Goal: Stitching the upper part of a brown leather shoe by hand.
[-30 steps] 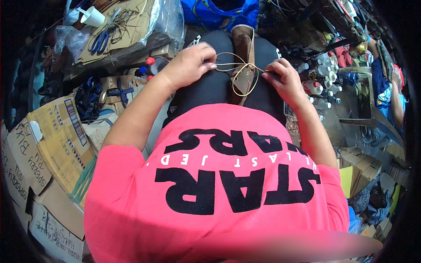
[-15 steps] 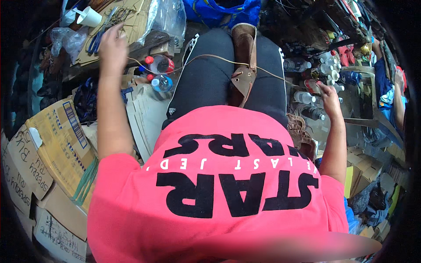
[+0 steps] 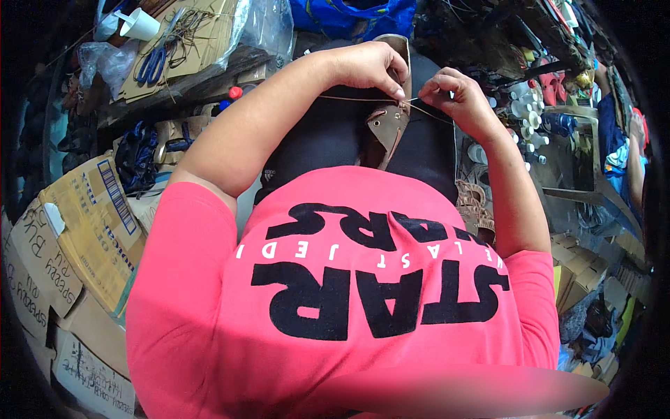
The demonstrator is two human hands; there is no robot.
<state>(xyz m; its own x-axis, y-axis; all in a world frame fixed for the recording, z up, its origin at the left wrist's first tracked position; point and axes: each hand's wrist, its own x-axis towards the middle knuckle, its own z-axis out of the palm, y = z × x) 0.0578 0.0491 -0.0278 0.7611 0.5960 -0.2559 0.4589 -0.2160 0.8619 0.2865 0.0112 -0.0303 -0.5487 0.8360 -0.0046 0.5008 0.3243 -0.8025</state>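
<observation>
Head view: one brown leather shoe [image 3: 388, 126] lies on the person's lap, one tan thread [image 3: 359, 98] running taut across it. Two hands work here. Half a second ago both arms were flung wide, the thread stretched out far past the shoe; now both have come back in above it. The left hand [image 3: 368, 66] is bent at the wrist, fingertips pinched on the thread just above the shoe. The right hand [image 3: 453, 94] pinches the thread's other end beside the shoe. One pair of blue scissors [image 3: 152, 64] lies on cardboard, well left of the shoe.
</observation>
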